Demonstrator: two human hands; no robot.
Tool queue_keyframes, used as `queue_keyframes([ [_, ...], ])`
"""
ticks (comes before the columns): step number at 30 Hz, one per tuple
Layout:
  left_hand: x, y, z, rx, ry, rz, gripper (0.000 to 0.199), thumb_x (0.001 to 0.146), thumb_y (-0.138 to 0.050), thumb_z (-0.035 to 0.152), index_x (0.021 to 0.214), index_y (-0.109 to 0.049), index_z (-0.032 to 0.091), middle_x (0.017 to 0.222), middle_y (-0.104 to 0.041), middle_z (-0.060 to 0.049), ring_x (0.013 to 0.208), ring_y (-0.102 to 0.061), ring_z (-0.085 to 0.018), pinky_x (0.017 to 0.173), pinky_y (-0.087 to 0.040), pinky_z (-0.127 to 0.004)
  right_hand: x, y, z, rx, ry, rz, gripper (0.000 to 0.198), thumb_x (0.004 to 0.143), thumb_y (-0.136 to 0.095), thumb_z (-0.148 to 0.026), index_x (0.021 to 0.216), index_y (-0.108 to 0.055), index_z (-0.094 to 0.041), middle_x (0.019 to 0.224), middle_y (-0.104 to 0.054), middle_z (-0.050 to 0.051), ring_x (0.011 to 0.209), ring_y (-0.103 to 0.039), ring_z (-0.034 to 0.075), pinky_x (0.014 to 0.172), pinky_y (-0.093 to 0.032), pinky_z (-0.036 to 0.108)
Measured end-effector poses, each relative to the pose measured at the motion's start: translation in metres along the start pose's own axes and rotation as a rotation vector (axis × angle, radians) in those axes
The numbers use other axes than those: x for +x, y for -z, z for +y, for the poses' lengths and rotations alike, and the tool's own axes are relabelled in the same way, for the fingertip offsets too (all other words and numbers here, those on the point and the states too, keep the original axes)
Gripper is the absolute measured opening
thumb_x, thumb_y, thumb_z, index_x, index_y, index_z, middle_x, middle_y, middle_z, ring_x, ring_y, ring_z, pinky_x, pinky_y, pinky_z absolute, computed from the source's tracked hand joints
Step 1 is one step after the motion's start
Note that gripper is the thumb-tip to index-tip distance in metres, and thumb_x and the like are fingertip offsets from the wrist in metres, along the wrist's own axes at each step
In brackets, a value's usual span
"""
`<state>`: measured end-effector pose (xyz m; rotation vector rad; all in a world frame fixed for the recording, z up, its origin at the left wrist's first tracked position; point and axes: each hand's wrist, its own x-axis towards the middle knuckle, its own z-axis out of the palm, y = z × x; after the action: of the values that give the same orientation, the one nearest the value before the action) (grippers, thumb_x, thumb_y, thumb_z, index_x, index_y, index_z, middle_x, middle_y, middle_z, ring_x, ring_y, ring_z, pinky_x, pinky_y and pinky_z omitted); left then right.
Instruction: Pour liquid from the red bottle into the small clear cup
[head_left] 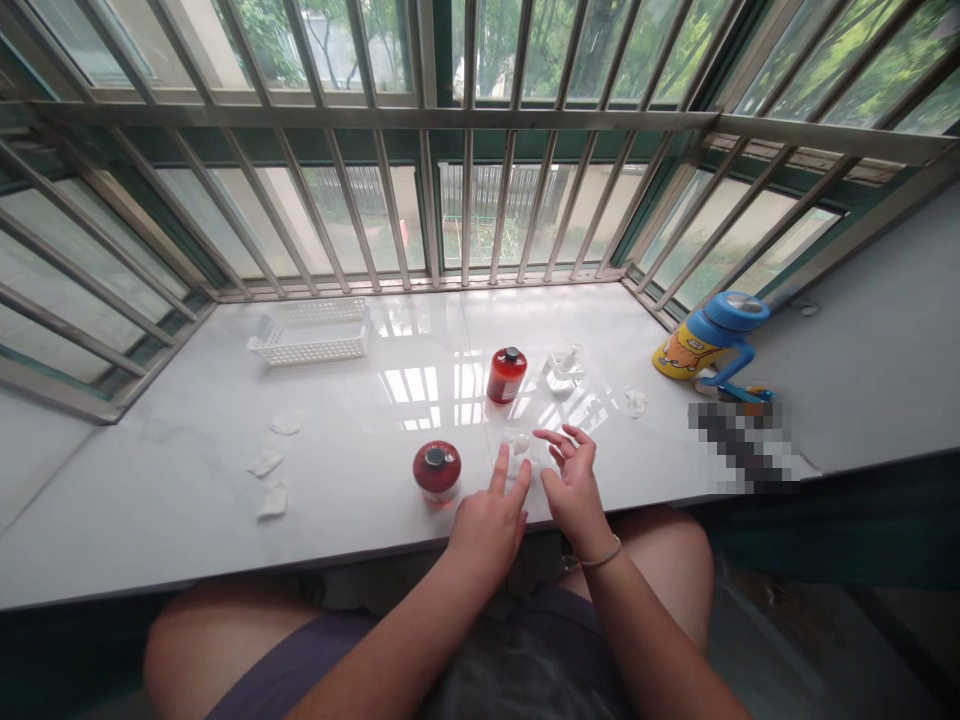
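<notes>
My left hand point(489, 520) reaches to the front part of the white counter, its index and middle fingers stretched apart in a V. Between and just beyond those fingertips lies a small clear piece point(519, 445), like thin plastic, with something whitish in it; its kind is hard to tell. To the right of it, my right hand point(576, 482) hovers with fingers spread and nothing visible in them. A red bottle with a dark cap point(437, 475) stands left of my left hand. Farther back stands a second red bottle point(508, 378), beside a small clear square container point(565, 370).
White crumpled scraps point(272, 500) lie in a row at the left, and another scrap point(635, 402) at the right. A white perforated basket point(315, 345) sits near the barred window point(465, 120). A blue and yellow flask point(705, 335) stands by the right wall, behind a blurred-out item.
</notes>
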<state>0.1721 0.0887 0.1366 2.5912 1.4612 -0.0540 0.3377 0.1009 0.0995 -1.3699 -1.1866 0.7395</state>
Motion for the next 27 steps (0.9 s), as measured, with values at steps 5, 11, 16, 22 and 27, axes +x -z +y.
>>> queue_keyframes([
  [5, 0.000, -0.001, 0.000, -0.007, 0.003, 0.005, 0.080, 0.102, -0.062, 0.033, 0.172, -0.023, 0.033, 0.182, -0.009, -0.019, 0.079, -0.077, -0.022, 0.062, -0.061, -0.036, 0.000, 0.001, -0.002, -0.059, -0.014, -0.004, 0.063, 0.080, -0.061, -0.017, 0.138, -0.037, -0.028, 0.128, -0.067, 0.011, 0.131, -0.062, 0.029, 0.121, -0.043, 0.060],
  [11, 0.000, -0.002, 0.000, 0.009, 0.005, 0.009, 0.081, 0.102, -0.063, 0.034, 0.172, -0.022, 0.033, 0.182, -0.009, -0.020, 0.078, -0.076, -0.022, 0.061, -0.061, -0.035, 0.002, -0.003, -0.004, -0.037, 0.003, 0.010, 0.063, 0.086, -0.064, -0.023, 0.140, -0.033, -0.028, 0.136, -0.068, 0.012, 0.135, -0.061, 0.028, 0.124, -0.040, 0.060],
  [16, 0.001, -0.004, 0.000, 0.020, -0.002, 0.021, 0.083, 0.101, -0.064, 0.033, 0.172, -0.023, 0.029, 0.182, -0.010, -0.020, 0.075, -0.077, -0.022, 0.060, -0.062, -0.036, 0.012, -0.004, -0.013, -0.106, -0.001, -0.069, 0.076, 0.092, -0.072, -0.037, 0.154, -0.030, -0.027, 0.136, -0.074, 0.012, 0.148, -0.053, 0.029, 0.124, -0.040, 0.060],
  [22, 0.000, -0.003, 0.001, 0.037, -0.009, 0.010, 0.082, 0.100, -0.065, 0.031, 0.172, -0.024, 0.030, 0.181, -0.011, -0.021, 0.075, -0.077, -0.022, 0.059, -0.062, -0.035, 0.032, 0.001, -0.022, -0.299, 0.007, -0.096, 0.072, 0.086, -0.081, -0.041, 0.147, -0.045, -0.029, 0.113, -0.080, 0.005, 0.122, -0.071, 0.031, 0.110, -0.052, 0.055],
  [27, 0.001, -0.003, 0.002, 0.033, -0.012, 0.019, 0.081, 0.100, -0.067, 0.030, 0.171, -0.027, 0.029, 0.181, -0.013, -0.023, 0.076, -0.078, -0.022, 0.062, -0.063, -0.037, 0.033, -0.002, -0.020, -0.339, 0.011, -0.022, 0.056, 0.081, -0.085, -0.050, 0.121, -0.052, -0.027, 0.106, -0.077, 0.006, 0.104, -0.074, 0.030, 0.098, -0.057, 0.049],
])
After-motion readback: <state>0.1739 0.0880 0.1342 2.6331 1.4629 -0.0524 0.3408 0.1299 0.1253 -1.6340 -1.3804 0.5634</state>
